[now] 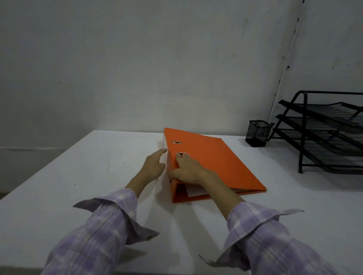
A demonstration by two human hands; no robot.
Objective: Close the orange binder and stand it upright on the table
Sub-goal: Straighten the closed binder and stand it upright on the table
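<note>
The orange binder (215,159) lies flat on the white table (93,175), cover down over white sheets that show at its near end. Its spine faces left. My right hand (185,169) grips the spine edge from above, fingers on the cover by a metal slot and thumb on the spine. My left hand (154,166) rests against the spine's left side with its fingers stretched toward the far end.
A black mesh pen cup (257,133) stands at the back right, next to a black tiered wire tray rack (329,132). A grey wall rises behind the table. The table's left edge runs diagonally on the left.
</note>
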